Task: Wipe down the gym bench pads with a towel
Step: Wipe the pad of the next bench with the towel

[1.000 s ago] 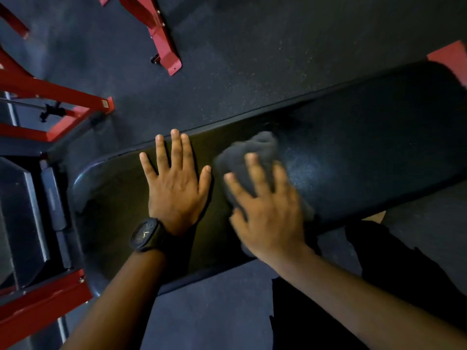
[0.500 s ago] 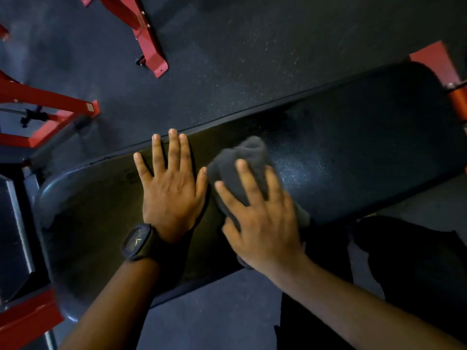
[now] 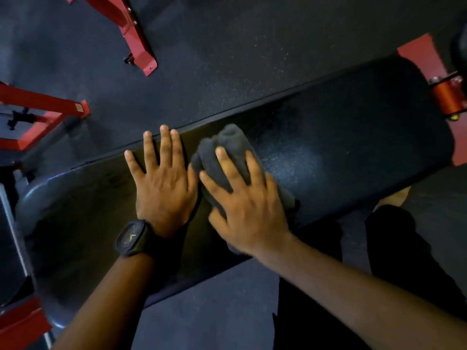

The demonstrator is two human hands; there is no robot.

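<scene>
head view: bunched dark grey towel [image 3: 228, 145] on black bench pad [image 3: 353, 147] under straight-fingered right grip [image 3: 249, 205], left grip [image 3: 164, 188] flat beside

This is a gym. A long black padded bench [image 3: 353, 137] stands on dark speckled rubber floor [image 3: 227, 59]. Red-painted steel equipment frames [image 3: 126, 26] rest their feet on the floor nearby, and an orange roller [image 3: 448, 97] sits at the bench's far end.

Bench pad [image 3: 353, 137] carries gray towel [image 3: 227, 140] and left hand [image 3: 164, 188].
</scene>
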